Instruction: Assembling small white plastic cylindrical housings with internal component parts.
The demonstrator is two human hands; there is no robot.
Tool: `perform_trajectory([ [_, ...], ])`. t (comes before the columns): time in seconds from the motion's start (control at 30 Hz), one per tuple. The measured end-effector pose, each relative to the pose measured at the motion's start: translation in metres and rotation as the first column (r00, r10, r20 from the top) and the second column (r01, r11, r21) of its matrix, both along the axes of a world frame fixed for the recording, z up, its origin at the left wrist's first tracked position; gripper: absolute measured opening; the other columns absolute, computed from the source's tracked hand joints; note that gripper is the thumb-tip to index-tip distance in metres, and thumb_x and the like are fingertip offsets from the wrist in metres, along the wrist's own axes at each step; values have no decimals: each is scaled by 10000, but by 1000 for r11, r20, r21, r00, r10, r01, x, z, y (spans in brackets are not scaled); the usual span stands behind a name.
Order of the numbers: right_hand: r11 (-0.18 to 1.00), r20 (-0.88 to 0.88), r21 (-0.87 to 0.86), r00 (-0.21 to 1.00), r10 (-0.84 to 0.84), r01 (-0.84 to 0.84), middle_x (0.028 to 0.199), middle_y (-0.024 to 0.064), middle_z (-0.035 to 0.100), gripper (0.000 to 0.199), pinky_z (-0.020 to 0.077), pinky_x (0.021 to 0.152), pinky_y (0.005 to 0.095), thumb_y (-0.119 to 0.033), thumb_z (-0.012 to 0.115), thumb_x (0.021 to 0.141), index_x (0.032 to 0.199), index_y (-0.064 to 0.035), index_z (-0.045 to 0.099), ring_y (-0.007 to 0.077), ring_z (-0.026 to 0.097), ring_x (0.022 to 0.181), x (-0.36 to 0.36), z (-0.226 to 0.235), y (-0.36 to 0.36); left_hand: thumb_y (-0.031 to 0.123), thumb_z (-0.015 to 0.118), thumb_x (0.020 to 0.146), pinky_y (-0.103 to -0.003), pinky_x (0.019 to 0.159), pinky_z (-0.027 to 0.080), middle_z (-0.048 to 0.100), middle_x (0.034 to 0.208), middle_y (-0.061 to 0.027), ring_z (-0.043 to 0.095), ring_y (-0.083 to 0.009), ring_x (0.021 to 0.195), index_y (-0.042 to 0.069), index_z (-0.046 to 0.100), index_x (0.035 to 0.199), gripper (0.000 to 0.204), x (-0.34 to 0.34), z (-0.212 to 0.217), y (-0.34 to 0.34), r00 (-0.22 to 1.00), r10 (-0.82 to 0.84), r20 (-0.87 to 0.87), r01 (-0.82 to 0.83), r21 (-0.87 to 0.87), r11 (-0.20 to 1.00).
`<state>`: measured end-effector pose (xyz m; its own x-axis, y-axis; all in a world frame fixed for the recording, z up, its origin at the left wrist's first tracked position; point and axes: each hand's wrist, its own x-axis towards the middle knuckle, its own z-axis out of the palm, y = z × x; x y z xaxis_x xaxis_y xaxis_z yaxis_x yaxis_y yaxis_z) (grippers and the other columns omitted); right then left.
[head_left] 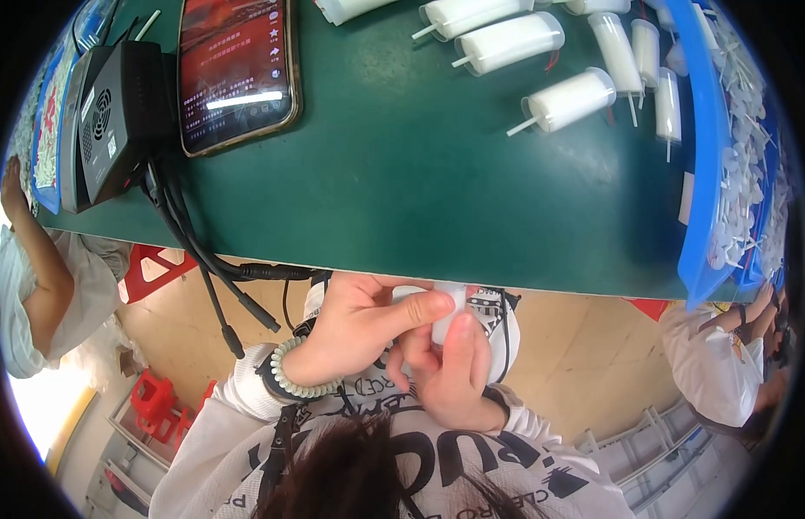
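Just off the near edge of the green table (402, 199), both my hands are closed on a small whitish translucent plastic piece (446, 329). My left hand (355, 324), with a beaded bracelet at its wrist, presses a thumb against the piece from the left. From below and right, the thumb of my right hand (454, 376) pushes up against it. My fingers cover much of the piece, so its full shape cannot be made out. Farther off on the table lie several white cylinders (568, 102) in clear sleeves, with thin white sticks poking from their ends.
A blue bin (703, 164) of small translucent parts with sticks stands at the right. On the left are a phone (236, 73), a black box-shaped device (126, 117) and dark cables (179, 225) hanging over the edge. Other people sit on both sides; red stools (153, 400) stand behind.
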<state>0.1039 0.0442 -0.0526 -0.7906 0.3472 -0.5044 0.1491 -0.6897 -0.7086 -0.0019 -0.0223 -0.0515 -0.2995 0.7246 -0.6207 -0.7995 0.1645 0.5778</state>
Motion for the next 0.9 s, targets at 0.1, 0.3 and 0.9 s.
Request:
perform_trajectory([
  [0.1,972,-84,-221,992,-95,74,563,-12,306,361,367,390,232,-301,239,967,970,13,415,63,285,471,-1,0,-4,88,536,865,-233,317,469,608,900,-155,566,-135,459,-81,542,1034,238,-5,5,1,999,-20,27,21,-37,999],
  [0.3,938,45,-337,997,-64,75,509,-29,273,492,313,333,241,-490,165,932,848,-61,394,91,289,420,-5,8,-5,47,619,803,-202,364,454,606,778,-54,562,-77,548,-22,593,945,160,-7,11,6,999,30,18,-28,-115,993],
  [0.9,911,3,-410,999,37,-32,501,17,381,480,363,310,279,-473,195,934,883,-68,447,116,354,396,-1,0,20,169,501,904,-218,380,420,607,726,-98,577,-136,503,-76,570,929,256,8,4,3,998,54,-16,-53,63,997],
])
